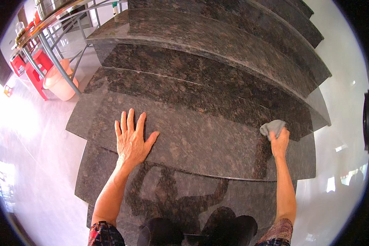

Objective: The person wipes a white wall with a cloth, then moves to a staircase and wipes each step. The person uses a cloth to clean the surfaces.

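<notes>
A dark brown, speckled stone stair tread [192, 135] stretches across in front of me. On its left part my left hand [131, 139] lies flat with fingers spread, holding nothing. Toward the tread's right end, my right hand [280, 141] is closed on a crumpled grey cloth [274, 127], which rests against the stone. A darker, wet-looking streak runs down the tread beside my right forearm. Part of the cloth is hidden under my fingers.
More polished stone steps [209, 30] rise beyond, with overhanging edges. At the upper left stand a metal-legged table [49, 49], red plastic stools [37, 69] and a pink bucket [61, 84]. Glossy pale walls [340, 90] flank the right side.
</notes>
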### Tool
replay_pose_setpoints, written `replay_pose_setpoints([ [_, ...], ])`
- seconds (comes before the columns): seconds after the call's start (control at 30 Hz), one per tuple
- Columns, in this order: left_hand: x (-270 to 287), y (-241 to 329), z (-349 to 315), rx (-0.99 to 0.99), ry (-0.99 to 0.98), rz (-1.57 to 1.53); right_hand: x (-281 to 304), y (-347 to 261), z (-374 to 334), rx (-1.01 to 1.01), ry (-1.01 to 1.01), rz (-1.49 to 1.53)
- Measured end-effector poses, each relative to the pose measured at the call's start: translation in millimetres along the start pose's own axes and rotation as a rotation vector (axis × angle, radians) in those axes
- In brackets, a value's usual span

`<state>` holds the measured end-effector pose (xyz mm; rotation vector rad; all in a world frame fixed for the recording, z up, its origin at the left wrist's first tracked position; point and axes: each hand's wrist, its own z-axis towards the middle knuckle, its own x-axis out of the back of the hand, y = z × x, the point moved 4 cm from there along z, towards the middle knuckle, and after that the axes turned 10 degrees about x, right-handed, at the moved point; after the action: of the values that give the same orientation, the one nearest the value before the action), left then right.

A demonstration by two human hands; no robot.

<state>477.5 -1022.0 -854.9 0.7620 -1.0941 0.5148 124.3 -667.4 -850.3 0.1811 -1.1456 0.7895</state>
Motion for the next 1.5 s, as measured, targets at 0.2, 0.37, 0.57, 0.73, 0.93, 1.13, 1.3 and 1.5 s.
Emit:
replay_pose_setpoints([
  [0.2,3.1,0.9,1.3,0.0,0.018,-0.013,-48.6,-139.5,91.4,0.217,0.531,0.041],
  [0.37,4.2,-1.5,1.0,-0.017,0.045,-0.036,-98.1,-313.5,104.6,0.658,0.584,0.143],
  [0.57,4.9,0.9,1.4,-0.022,0.014,-0.055,-143.9,-438.4,104.2,1.168,0.48,-0.189],
  [0.73,4.6,-3.9,-0.6,-0.014,0.005,-0.06,-145.7,-426.8,111.5,1.148,0.422,-0.32],
  [0.93,5.2,-4.2,-1.3,-0.033,0.037,-0.067,-106.2,-318.3,95.5,1.13,0.265,-0.458],
  [1.13,0.3,-6.6,-1.4,-0.052,0.077,-0.064,-63.8,-213.0,71.7,0.886,0.103,-0.525],
  [1.3,-1.3,-2.6,-1.5,-0.033,0.029,-0.04,-51.0,-113.2,69.3,0.057,-0.186,-0.1],
  [1.5,0.4,-3.3,-2.3,-0.03,0.017,-0.022,-88.9,-219.6,66.0,0.387,-0.095,-0.187],
])
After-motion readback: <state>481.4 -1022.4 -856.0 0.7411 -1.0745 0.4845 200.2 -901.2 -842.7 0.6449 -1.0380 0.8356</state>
